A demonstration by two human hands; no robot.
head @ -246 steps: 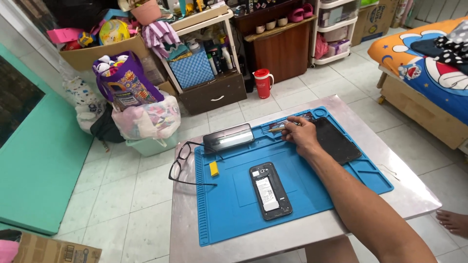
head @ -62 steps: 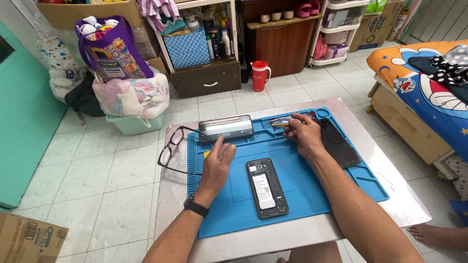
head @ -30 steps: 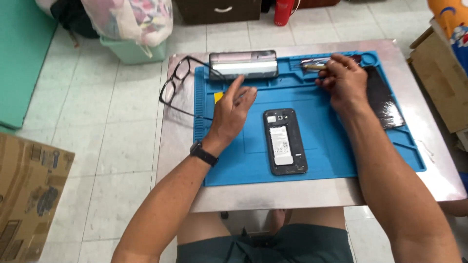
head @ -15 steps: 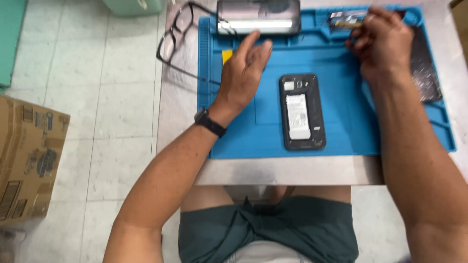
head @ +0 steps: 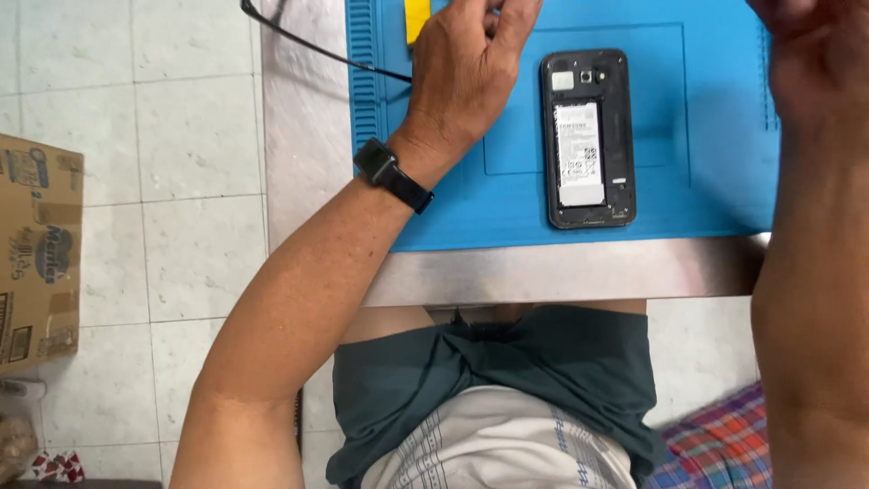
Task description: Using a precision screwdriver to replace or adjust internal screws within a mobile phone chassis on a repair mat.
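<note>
Both hands up on the blue mat (head: pixel 688 172), opened phone between them.

Left hand (head: pixel 466 68) rests flat-ish on mat, fingertips cut off at frame top, so grip can't be told. Right hand (head: pixel 815 54) mostly out of frame, also unclear. Phone (head: pixel 587 138) lies back-off, battery showing, just beside left hand; yellow pick (head: pixel 416 18) and glasses arm (head: pixel 317 50) nearby.

Steel table (head: pixel 561 272) w/ blue work mat (head: pixel 706 181) on it, plus glasses (head: pixel 299 41) at mat's edge.

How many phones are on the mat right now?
1. A black phone with its back cover off lies flat on the blue work mat, right of the left hand. The mat's far part is out of frame, so more may be hidden.
</note>
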